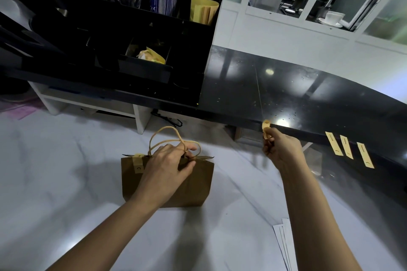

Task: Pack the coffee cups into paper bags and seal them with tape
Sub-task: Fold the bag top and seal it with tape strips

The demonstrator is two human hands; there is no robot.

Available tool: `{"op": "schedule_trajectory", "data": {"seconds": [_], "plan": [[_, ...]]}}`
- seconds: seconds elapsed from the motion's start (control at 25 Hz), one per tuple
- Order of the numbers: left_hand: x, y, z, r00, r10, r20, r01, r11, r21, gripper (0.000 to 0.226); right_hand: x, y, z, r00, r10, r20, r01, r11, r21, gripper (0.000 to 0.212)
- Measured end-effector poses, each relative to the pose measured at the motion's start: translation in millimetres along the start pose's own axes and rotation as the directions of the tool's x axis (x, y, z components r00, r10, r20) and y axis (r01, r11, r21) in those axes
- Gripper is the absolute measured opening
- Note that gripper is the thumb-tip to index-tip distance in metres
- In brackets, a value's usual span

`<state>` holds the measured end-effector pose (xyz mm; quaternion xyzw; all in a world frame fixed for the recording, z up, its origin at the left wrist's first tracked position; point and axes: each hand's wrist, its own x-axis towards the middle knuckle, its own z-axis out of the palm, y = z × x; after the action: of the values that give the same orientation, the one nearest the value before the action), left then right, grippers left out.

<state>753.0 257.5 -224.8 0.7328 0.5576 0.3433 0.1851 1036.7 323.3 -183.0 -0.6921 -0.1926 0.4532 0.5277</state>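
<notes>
The paper bag (189, 185) stands on the white desk (66, 182) under my left hand (169, 165), whose grip pinches its top shut at the handles. One tape strip (138, 162) already seals the edge just beside that grip. My right hand (278, 149) pinches a second strip (266, 130), not yet applied. Three spare strips (350, 149) hang beyond it.

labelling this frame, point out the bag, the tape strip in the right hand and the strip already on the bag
bag (193, 191): head view, bare brown front, lower right.
held strip (265, 127): head view, upper end above the right hand's fingers.
stuck strip (138, 163): head view, middle, folded over the bag's top edge, left.
</notes>
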Motion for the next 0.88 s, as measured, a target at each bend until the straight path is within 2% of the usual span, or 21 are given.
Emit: {"op": "schedule_trajectory", "data": {"seconds": [0.28,0.44,0.64,0.88], "plan": [[4.4,1.3,2.3,1.0,-0.003,-0.006,0.003,1.0,0.002,0.021,-65.6,40.9,16.1,0.972,-0.114,0.204,0.143,0.981,-0.134,0.013],[5.4,2.7,4.7,0.999,-0.042,-0.011,0.042,0.999,0.012,0.012,-103.8,59.6,30.7,0.945,-0.17,0.279,0.207,0.972,-0.109,0.01],[5.3,2.8,9.5,0.997,-0.072,-0.015,0.073,0.995,0.071,0.013,-126.2,77.3,49.5,0.933,-0.226,0.281,0.24,0.971,-0.015,0.019],[4.5,4.8,11.2,0.997,-0.071,-0.039,0.074,0.995,0.072,0.013,-133.5,91.8,65.6,0.953,-0.259,0.16,0.259,0.966,0.018,0.017]]}}
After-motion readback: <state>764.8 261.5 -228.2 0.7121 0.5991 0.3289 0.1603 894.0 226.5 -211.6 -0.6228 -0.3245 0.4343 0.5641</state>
